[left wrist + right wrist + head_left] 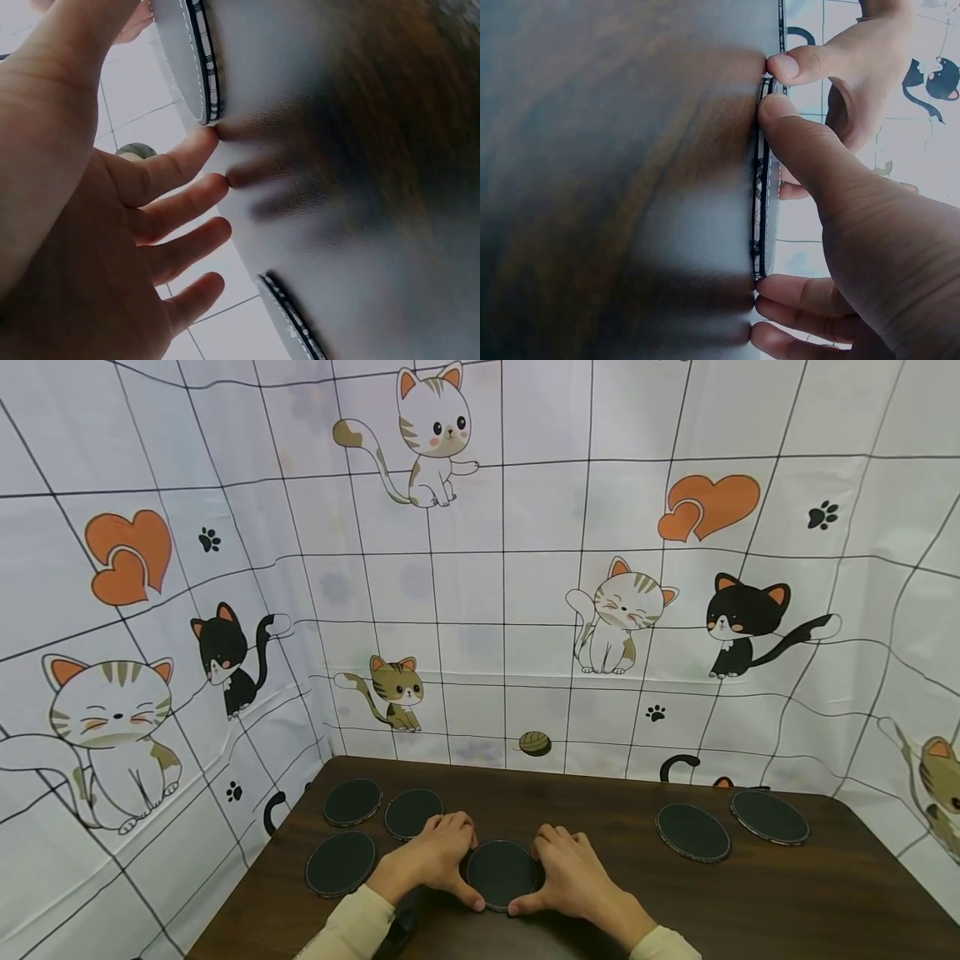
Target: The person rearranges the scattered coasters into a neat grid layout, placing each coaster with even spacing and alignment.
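A round dark coaster (pixel 501 875) with a stitched rim lies flat on the brown table, between my two hands. My left hand (pixel 435 860) holds its left side, thumb at the near edge and fingers spread toward the far side. In the left wrist view the index fingertip (pixel 208 136) meets the end of the coaster's rim (pixel 206 67). My right hand (pixel 566 875) grips the right side. In the right wrist view its thumb presses the coaster's edge (pixel 763 202) near one end, with the index fingertip at the other end. The other fingertips rest on the table.
Three similar coasters lie left of my hands: a back one (pixel 352 802), a near one (pixel 341 864) and one (pixel 414 814) just beyond my left hand. Two more coasters (pixel 693 832) (pixel 770 817) lie at the back right. A cat-print curtain (pixel 465 593) stands behind the table (pixel 787 902).
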`<action>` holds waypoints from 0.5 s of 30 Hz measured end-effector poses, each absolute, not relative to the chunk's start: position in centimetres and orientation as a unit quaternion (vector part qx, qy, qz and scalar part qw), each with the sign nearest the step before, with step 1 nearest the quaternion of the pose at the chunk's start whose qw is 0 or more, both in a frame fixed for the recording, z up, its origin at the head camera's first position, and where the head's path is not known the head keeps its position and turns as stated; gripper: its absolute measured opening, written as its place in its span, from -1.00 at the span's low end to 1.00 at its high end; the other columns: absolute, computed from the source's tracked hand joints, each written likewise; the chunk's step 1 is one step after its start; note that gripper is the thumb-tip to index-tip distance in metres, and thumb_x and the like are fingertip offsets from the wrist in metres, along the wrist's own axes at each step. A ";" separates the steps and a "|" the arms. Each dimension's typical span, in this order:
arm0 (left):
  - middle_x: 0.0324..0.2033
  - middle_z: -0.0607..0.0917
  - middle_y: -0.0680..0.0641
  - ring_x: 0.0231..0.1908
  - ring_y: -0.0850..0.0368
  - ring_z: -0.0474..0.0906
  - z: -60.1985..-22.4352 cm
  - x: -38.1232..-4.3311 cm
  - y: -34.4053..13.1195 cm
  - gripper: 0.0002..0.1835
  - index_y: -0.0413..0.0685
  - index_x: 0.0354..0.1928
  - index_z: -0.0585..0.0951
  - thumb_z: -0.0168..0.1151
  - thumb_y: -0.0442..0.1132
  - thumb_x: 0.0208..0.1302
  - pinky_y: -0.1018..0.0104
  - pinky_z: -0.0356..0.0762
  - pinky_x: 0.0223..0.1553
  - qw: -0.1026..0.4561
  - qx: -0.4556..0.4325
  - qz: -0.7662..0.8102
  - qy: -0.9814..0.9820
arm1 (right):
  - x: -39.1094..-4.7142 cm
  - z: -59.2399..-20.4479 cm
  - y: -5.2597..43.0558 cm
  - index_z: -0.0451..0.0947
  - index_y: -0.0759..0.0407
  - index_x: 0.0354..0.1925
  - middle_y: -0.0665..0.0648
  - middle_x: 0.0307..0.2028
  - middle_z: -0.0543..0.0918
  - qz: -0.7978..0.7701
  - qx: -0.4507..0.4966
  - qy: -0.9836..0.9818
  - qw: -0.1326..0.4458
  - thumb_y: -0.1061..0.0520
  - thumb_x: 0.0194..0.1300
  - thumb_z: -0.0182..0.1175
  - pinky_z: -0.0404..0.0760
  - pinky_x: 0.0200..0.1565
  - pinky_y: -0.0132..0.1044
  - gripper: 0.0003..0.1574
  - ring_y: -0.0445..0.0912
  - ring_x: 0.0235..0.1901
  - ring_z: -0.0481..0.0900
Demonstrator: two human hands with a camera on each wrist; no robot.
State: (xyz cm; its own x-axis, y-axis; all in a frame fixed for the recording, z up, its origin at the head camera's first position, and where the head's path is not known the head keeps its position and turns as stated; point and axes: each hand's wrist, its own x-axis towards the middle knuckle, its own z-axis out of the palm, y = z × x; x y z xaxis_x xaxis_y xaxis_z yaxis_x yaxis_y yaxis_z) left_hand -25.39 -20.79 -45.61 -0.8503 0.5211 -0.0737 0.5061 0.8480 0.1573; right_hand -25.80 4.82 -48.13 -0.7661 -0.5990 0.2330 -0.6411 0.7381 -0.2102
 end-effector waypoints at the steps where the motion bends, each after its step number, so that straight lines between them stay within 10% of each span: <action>1: -0.10 0.32 0.13 0.01 0.12 0.34 -45.6 -25.4 -20.8 -0.22 0.09 -0.08 0.49 0.48 0.49 -0.11 -0.06 0.24 0.27 0.057 0.268 0.063 0.960 | -25.8 -48.1 4.8 0.60 0.03 -0.24 -0.07 -0.24 0.45 0.142 0.333 -0.929 0.075 -0.79 -0.23 0.29 0.43 -0.19 0.05 0.02 -0.04 -0.23 0.46; 15: 0.06 0.42 0.08 0.20 0.03 0.34 -45.1 -25.6 -21.1 -0.20 0.02 0.04 0.55 0.42 0.48 -0.01 -0.10 0.18 0.32 0.068 0.282 0.066 0.955 | -26.3 -46.7 7.2 0.64 0.13 -0.07 0.04 -0.01 0.52 0.203 0.320 -0.925 0.023 -0.54 -0.07 0.48 0.60 -0.16 0.11 -0.09 0.04 -0.16 0.60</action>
State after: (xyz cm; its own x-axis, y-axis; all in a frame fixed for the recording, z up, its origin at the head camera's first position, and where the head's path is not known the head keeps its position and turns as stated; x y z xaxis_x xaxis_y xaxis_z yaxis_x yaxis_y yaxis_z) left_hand -25.64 -21.08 -45.08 -0.8312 0.5481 -0.0928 0.5301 0.8318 0.1649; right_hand -26.33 7.25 -46.70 -0.7945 -0.5823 0.1723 -0.6009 0.7131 -0.3612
